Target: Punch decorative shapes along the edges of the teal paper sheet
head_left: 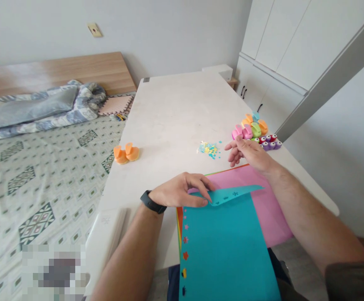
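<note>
My left hand (189,190), with a black band on its wrist, grips the far edge of a teal paper sheet (221,246) between thumb and fingers. That edge is curled back, showing small punched shapes, and more cut-out shapes run down the sheet's left side. The near end of the sheet reaches past the table's front edge. Beneath it lies pink paper (271,217), with other coloured sheets peeking out at the left. My right hand (246,152) hovers beyond the pink paper, fingers loosely bent and apart, holding nothing visible. Near it sit several colourful craft punches (255,127).
A small heap of punched confetti (209,148) lies on the white table (182,108). Two orange craft punches (126,153) stand at the left edge. At the front left is a white flat case (106,230). A bed (56,175) stands left of the table.
</note>
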Demonstrator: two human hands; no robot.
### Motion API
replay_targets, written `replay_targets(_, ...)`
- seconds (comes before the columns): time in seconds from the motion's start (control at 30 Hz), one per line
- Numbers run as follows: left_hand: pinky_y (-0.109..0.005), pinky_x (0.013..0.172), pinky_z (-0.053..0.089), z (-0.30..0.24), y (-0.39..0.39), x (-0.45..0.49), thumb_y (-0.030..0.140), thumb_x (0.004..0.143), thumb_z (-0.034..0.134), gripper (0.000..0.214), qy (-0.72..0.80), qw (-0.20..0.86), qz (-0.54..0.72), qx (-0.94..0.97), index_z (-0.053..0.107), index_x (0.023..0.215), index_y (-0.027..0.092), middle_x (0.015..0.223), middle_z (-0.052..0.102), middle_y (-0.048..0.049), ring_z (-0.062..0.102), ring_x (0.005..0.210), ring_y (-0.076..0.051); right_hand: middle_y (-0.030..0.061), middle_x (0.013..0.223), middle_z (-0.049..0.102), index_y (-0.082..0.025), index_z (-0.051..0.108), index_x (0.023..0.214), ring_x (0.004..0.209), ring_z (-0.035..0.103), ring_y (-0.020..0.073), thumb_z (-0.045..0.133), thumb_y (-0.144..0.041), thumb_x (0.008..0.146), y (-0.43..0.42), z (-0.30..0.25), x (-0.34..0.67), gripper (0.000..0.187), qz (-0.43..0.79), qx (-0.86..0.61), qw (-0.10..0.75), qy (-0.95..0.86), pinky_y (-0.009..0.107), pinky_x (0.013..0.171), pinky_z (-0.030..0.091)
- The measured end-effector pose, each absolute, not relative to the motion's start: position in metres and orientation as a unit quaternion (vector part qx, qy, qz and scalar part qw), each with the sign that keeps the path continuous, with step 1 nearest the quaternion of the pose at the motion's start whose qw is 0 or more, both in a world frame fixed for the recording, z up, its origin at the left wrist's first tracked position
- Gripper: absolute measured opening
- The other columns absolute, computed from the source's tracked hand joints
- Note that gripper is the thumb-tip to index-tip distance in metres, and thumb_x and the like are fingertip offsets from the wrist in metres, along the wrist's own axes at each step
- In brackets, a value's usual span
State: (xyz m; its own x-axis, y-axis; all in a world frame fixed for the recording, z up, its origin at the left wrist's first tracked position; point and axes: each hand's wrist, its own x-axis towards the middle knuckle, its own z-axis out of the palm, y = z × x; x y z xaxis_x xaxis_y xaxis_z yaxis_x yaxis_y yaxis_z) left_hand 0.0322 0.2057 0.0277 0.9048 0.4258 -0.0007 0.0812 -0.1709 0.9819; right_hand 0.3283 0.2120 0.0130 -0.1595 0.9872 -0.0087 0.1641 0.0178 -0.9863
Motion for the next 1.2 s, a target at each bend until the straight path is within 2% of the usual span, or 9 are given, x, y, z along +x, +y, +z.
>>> replay_targets(0.23, -0.04, 0.111, 0.048, 0.042, 0.206, 0.028, 0.031, 0.08, 0.084, 0.018, 0.14, 0.62, 0.086, 0.767, 0.087, 0.096, 0.025, 0.126, 0.071, -0.0115, 0.067, 0.115, -0.027, 0.009, 0.075, 0.075, -0.017, 0.072, 0.104, 0.062, 0.074, 0.0217, 0.04, -0.086, 0.088, 0.212, 0.012, 0.328, 0.078, 0.502, -0.484, 0.414, -0.586, 0.033, 0.06, 0.056)
replay_targets(0.5, -0.046, 0.121, 0.038, 0.041, 0.208, 0.025, 0.029, 0.081, 0.083, 0.016, 0.138, 0.611, 0.117, 0.771, 0.087, 0.096, 0.027, 0.137, 0.067, -0.0106, 0.059, 0.132, -0.031, 0.009, 0.075, 0.074, -0.018, 0.072, 0.101, 0.062, 0.073, 0.0214, 0.039, -0.089, 0.084, 0.21, 0.013, 0.326, 0.081, 0.498, -0.49, 0.413, -0.584, 0.033, 0.06, 0.056)
replay_targets(0.7, -0.042, 0.114, 0.046, 0.038, 0.206, 0.028, 0.031, 0.083, 0.081, 0.017, 0.161, 0.632, 0.105, 0.751, 0.086, 0.099, 0.025, 0.133, 0.07, -0.0113, 0.065, 0.123, -0.028, 0.0084, 0.075, 0.073, -0.019, 0.071, 0.099, 0.06, 0.071, 0.02, 0.042, -0.085, 0.088, 0.211, 0.015, 0.325, 0.074, 0.454, -0.509, 0.461, -0.568, 0.033, 0.058, 0.054)
replay_targets(0.87, -0.04, 0.112, 0.048, 0.034, 0.205, 0.031, 0.033, 0.083, 0.082, 0.019, 0.171, 0.632, 0.109, 0.748, 0.086, 0.099, 0.024, 0.13, 0.071, -0.012, 0.066, 0.12, -0.027, 0.0076, 0.073, 0.073, -0.02, 0.07, 0.097, 0.057, 0.068, 0.0184, 0.043, -0.083, 0.09, 0.216, 0.015, 0.327, 0.069, 0.397, -0.538, 0.515, -0.536, 0.032, 0.053, 0.052)
replay_targets(1.07, -0.042, 0.114, 0.046, 0.029, 0.207, 0.03, 0.033, 0.084, 0.082, 0.019, 0.176, 0.636, 0.121, 0.741, 0.085, 0.099, 0.023, 0.132, 0.07, -0.0129, 0.065, 0.123, -0.026, 0.0074, 0.073, 0.072, -0.02, 0.069, 0.096, 0.056, 0.068, 0.0175, 0.044, -0.081, 0.092, 0.22, 0.012, 0.33, 0.067, 0.382, -0.551, 0.53, -0.52, 0.03, 0.051, 0.05)
replay_targets(1.2, -0.043, 0.11, 0.049, 0.025, 0.208, 0.031, 0.036, 0.087, 0.078, 0.021, 0.198, 0.654, 0.139, 0.717, 0.083, 0.099, 0.019, 0.13, 0.071, -0.0143, 0.066, 0.122, -0.027, 0.0068, 0.073, 0.072, -0.02, 0.069, 0.098, 0.056, 0.068, 0.0172, 0.044, -0.083, 0.091, 0.221, 0.011, 0.331, 0.067, 0.38, -0.556, 0.529, -0.516, 0.03, 0.052, 0.051)
